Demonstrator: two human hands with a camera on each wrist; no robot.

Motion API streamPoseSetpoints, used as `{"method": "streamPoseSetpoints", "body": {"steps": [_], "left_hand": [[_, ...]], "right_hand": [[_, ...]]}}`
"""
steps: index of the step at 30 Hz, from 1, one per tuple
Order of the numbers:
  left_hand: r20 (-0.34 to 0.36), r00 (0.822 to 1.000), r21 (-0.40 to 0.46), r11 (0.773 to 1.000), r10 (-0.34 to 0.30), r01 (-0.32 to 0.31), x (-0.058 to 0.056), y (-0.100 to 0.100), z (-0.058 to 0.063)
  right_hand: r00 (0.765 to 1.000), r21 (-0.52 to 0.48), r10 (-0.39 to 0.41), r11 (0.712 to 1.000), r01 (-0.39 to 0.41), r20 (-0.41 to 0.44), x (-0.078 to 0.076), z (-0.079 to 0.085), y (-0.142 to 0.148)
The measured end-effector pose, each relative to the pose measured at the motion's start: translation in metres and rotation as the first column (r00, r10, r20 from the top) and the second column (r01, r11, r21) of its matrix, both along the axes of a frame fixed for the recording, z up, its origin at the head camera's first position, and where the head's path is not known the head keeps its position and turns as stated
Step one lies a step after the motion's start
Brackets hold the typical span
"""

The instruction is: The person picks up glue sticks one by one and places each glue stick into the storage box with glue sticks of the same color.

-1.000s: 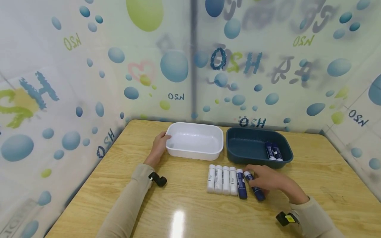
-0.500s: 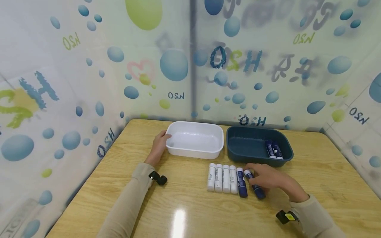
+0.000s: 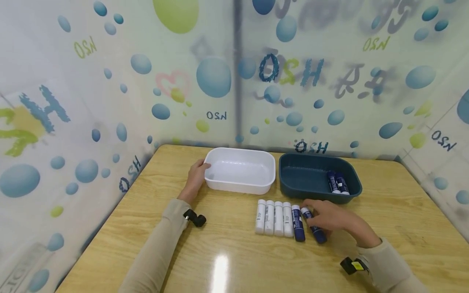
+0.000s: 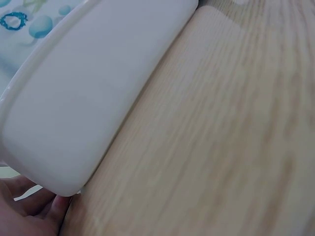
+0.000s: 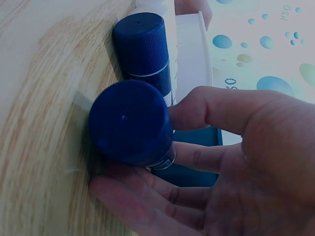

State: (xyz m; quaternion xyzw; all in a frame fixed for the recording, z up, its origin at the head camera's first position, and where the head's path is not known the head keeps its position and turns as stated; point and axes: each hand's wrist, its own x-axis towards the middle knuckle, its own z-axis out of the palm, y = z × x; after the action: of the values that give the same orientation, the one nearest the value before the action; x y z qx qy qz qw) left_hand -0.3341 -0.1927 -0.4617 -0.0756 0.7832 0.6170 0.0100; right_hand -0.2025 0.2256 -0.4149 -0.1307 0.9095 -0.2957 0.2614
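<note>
Pinching a blue tube [image 5: 131,124] in the right grip [image 3: 331,217], a white tray [image 3: 238,187] in the left grip [image 3: 196,177]

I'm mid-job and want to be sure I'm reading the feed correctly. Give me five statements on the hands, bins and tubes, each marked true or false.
1. The left hand holds the end of the white bin. True.
2. The right hand is holding a white tube. False: the right hand has its thumb and fingers around a dark blue tube.
3. Four white tubes lie side by side on the table. True.
4. The dark bin contains three white tubes. False: the dark bin contains two navy tubes.
5. Another blue tube lies between the white row and the tube in hand. True.
</note>
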Motion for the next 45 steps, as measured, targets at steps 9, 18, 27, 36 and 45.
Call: {"method": "streamPoseSetpoints", "body": {"steps": [9,18,27,36,45], "left_hand": [[0.000,1.000,-0.005,1.000,-0.003,0.003,0.000,-0.001,0.000],[0.006,1.000,-0.001,1.000,-0.006,0.006,0.001,0.000,0.000],[-0.002,1.000,-0.009,1.000,-0.007,0.007,0.002,0.001,0.000],[-0.013,1.000,-0.004,1.000,0.001,-0.001,0.001,-0.002,-0.002],[-0.029,1.000,-0.010,1.000,-0.011,0.011,0.001,-0.002,-0.003]], "right_hand": [[1.000,-0.006,0.003,1.000,-0.003,-0.002,0.000,0.001,0.000],[1.000,-0.009,-0.001,1.000,0.001,0.005,0.001,0.001,0.001],[0.999,-0.023,-0.026,0.999,0.027,0.019,0.002,0.004,0.005],[0.998,-0.007,-0.052,0.999,0.052,0.021,-0.001,0.009,0.007],[0.999,-0.036,-0.045,0.998,0.045,-0.004,-0.002,0.017,0.012]]}}
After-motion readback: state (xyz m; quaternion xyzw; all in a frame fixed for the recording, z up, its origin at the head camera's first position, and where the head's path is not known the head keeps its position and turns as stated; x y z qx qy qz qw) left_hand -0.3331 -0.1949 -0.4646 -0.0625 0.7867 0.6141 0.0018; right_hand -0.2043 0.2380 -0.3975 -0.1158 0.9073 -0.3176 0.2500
